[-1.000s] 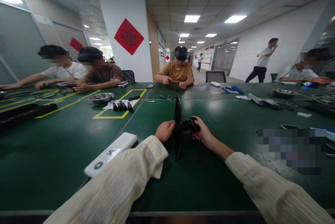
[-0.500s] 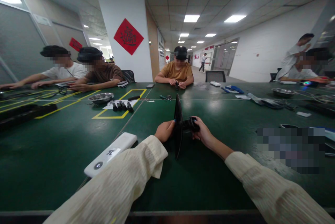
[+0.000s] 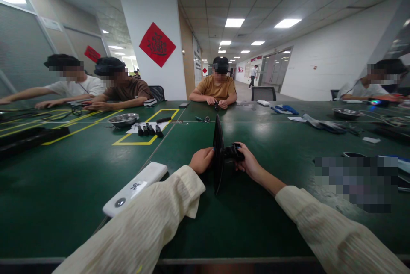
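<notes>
A thin black panel [image 3: 218,158] stands upright, nearly edge-on, over the green table [image 3: 262,222] in the middle of the view. On its left side my left hand [image 3: 202,160] is closed on the panel's edge area, its fingers partly hidden behind it. My right hand [image 3: 249,162] grips a black mount [image 3: 233,152] that juts from the panel's right face. Left of my left forearm lies a white device [image 3: 137,188] with a round dark button and a label.
Several short black cylinders [image 3: 150,130] and a metal bowl [image 3: 124,120] are at the back left. Small pliers [image 3: 203,119] lie beyond the panel. Another bowl [image 3: 346,113] and gloves [image 3: 323,124] are at the right. People sit across and at both sides.
Both my hands and the panel have stayed in place. The person walking in the far corridor has moved right, and the person standing at the far right is out of sight.
</notes>
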Tool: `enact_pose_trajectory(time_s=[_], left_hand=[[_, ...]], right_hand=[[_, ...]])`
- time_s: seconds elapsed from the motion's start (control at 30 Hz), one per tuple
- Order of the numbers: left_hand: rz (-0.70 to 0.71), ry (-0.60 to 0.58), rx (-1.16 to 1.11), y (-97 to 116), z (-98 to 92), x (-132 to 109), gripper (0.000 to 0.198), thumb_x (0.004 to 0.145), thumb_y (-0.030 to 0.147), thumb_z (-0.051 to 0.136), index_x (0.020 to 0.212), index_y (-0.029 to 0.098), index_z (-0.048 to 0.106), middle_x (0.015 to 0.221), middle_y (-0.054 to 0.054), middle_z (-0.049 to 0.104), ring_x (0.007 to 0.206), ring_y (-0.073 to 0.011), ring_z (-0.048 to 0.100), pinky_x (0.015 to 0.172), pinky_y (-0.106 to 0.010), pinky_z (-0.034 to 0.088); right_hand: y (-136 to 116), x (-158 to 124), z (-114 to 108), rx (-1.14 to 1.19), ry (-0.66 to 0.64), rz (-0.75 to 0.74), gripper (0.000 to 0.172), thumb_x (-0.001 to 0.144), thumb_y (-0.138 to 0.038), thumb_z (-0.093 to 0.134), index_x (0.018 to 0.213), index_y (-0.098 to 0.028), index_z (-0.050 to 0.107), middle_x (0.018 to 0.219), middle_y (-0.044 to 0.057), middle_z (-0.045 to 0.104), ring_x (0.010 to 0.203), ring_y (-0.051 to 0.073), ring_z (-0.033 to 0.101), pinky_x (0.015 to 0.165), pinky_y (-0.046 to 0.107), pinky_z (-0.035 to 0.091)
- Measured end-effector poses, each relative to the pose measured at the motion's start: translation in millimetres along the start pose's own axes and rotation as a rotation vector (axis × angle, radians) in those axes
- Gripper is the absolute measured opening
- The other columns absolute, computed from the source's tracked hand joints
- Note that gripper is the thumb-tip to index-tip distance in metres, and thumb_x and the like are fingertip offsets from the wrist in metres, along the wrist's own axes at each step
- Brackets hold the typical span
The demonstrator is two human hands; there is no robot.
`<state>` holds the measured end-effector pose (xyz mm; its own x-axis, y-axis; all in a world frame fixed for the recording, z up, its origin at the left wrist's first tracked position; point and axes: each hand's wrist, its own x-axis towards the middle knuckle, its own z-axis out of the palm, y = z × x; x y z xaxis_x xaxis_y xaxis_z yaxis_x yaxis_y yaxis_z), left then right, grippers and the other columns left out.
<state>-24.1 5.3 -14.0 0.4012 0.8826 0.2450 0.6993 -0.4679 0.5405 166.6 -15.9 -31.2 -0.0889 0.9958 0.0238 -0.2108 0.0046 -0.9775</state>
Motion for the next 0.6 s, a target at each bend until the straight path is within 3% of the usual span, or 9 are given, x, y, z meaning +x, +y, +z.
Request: enact_pose_trajectory(time_s=[0.6], left_hand=[[-0.012, 0.008, -0.035, -2.8, 1.7, 1.0, 0.049, 0.089, 0.040, 0.020, 0.080, 0.016, 0.061, 0.075, -0.005, 0.063, 0.074, -0.0194, 0.056, 0.066, -0.028, 0.042]], right_hand=[[-1.7, -1.6, 1.1, -0.018, 0.015, 0.007, 0.039, 0.074, -0.035, 0.038, 0.111, -0.022, 0.036, 0.043, -0.008, 0.048, 0.028, 0.012, 0.045, 0.026, 0.016, 0.025]])
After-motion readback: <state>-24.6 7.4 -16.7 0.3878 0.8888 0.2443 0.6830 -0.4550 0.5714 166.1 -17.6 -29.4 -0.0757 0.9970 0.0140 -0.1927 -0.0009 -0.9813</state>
